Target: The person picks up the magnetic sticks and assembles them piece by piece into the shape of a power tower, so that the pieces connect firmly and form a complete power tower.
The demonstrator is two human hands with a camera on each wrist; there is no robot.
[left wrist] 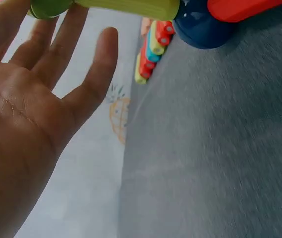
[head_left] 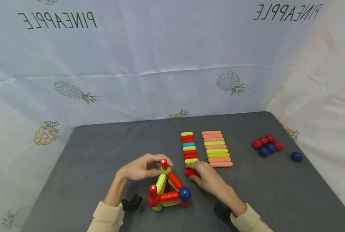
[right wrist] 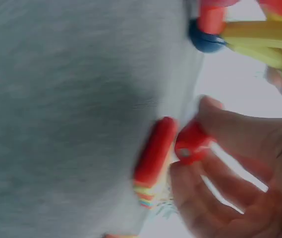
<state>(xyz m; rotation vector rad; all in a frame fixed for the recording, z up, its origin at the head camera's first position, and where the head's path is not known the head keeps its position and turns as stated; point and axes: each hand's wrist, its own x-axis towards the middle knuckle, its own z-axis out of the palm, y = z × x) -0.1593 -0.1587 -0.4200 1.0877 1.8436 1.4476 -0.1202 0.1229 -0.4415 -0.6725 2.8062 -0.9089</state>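
A magnetic stick-and-ball frame [head_left: 169, 196] stands on the table, built of red and yellow-green sticks with blue, red and green balls. My left hand [head_left: 144, 167] holds it at its upper green ball [head_left: 168, 170], thumb in front and fingers behind. In the left wrist view, one finger of that hand [left wrist: 29, 111] sticks out away from the frame. To the right, my right hand [head_left: 209, 180] pinches a red stick [head_left: 192, 173] between thumb and fingers. The right wrist view shows this stick [right wrist: 191, 143] end-on, beside another red stick [right wrist: 156, 151] at the row's near end.
Beyond my right hand runs a row of short red, yellow and blue sticks [head_left: 189, 148]. Longer salmon and yellow sticks [head_left: 217, 147] lie beside it. Several red and blue balls [head_left: 266, 145] cluster at the right, with a single blue ball [head_left: 296, 157] near the table edge.
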